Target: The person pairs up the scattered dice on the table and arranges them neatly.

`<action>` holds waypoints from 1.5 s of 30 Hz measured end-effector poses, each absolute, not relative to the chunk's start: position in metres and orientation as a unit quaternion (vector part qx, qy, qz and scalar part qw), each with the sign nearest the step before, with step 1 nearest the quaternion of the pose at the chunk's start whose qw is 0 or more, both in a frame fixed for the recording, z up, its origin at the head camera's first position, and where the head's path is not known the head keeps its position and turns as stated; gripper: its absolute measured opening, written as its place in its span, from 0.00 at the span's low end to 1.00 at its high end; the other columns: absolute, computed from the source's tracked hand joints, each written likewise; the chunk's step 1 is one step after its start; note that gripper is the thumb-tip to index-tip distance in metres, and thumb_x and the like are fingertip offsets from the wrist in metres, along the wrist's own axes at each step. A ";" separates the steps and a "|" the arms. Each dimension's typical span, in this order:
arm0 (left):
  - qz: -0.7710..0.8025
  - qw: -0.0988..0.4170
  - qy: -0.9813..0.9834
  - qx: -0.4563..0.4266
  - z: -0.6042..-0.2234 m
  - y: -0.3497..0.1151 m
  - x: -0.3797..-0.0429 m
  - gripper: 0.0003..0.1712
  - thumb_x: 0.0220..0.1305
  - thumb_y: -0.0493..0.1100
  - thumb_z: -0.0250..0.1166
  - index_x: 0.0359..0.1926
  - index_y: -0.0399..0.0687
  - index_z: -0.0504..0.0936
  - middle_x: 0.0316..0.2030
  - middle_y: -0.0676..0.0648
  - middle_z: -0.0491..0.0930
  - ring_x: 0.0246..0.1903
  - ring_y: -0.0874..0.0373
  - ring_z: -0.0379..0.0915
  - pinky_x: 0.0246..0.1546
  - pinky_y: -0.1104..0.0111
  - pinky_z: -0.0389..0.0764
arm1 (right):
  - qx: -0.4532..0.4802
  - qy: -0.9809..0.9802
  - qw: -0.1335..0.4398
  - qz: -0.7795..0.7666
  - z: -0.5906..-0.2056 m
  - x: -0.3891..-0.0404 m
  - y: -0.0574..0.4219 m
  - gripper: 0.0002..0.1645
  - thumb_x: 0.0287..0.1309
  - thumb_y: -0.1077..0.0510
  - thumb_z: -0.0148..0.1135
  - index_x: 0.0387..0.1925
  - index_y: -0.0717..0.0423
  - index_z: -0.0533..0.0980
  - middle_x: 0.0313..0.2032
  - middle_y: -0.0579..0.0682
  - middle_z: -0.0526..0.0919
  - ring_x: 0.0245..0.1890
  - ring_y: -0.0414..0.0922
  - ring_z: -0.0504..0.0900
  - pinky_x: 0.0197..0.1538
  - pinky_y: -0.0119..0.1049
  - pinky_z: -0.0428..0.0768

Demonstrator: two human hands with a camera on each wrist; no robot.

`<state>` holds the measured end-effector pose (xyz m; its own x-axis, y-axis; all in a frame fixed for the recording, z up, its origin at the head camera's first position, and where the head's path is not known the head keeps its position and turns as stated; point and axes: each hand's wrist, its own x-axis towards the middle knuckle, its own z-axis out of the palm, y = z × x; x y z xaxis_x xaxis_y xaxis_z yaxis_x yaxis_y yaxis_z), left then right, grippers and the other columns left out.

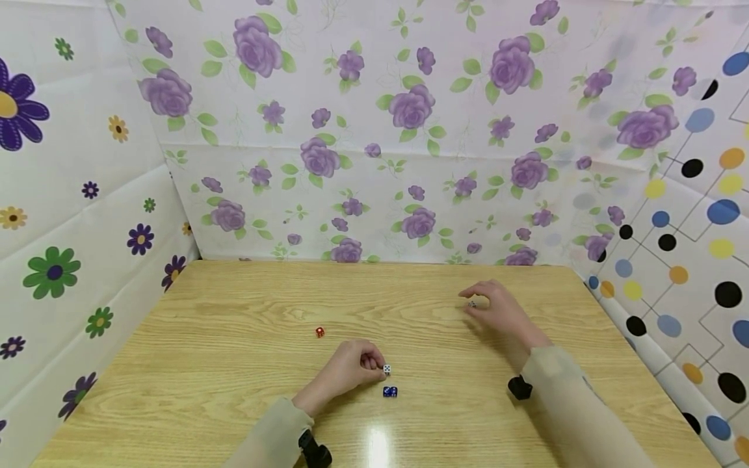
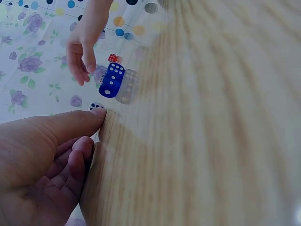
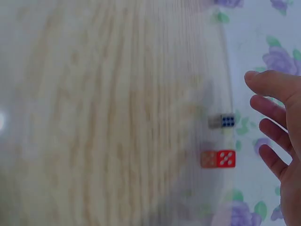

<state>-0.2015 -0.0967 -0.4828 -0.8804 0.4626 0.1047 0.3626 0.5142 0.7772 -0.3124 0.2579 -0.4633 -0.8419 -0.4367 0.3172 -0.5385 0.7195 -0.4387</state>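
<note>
In the head view my left hand (image 1: 345, 370) pinches a white die (image 1: 387, 369) with black pips at its thumb tip. The thumb also lies against this white die (image 2: 97, 107) in the left wrist view. Just beyond it stand two blue dice (image 1: 390, 392), touching each other. My right hand (image 1: 497, 309) has thumb and fingers spread, with a white die (image 1: 472, 303) in the gap between them. In the right wrist view the fingers stay apart from a dark-pipped die (image 3: 227, 120) and a red die (image 3: 225, 158).
A red die (image 1: 320, 332) lies on the wooden table (image 1: 246, 364), left of and beyond the left hand. Flowered cloth (image 1: 374, 195) hangs along the table's far edge. Patterned cloths (image 1: 673, 312) flank both sides. Dark wrist cameras (image 1: 519, 388) sit on the sleeves.
</note>
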 end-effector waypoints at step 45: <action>0.429 0.056 0.870 0.235 -0.483 -0.097 -0.202 0.06 0.53 0.37 0.75 0.31 0.47 0.84 0.29 0.53 0.80 0.27 0.67 0.71 0.29 0.77 0.75 | 0.247 -0.939 0.069 0.230 -0.480 -0.301 0.230 0.08 0.57 0.52 0.71 0.39 0.43 0.87 0.41 0.44 0.87 0.43 0.45 0.76 0.49 0.48 0.77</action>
<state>-0.2018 -0.0973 -0.4834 -0.8836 0.4566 0.1036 0.3601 0.5213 0.7737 -0.3005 0.2303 -0.4797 -0.8681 -0.4331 0.2425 -0.4962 0.7718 -0.3977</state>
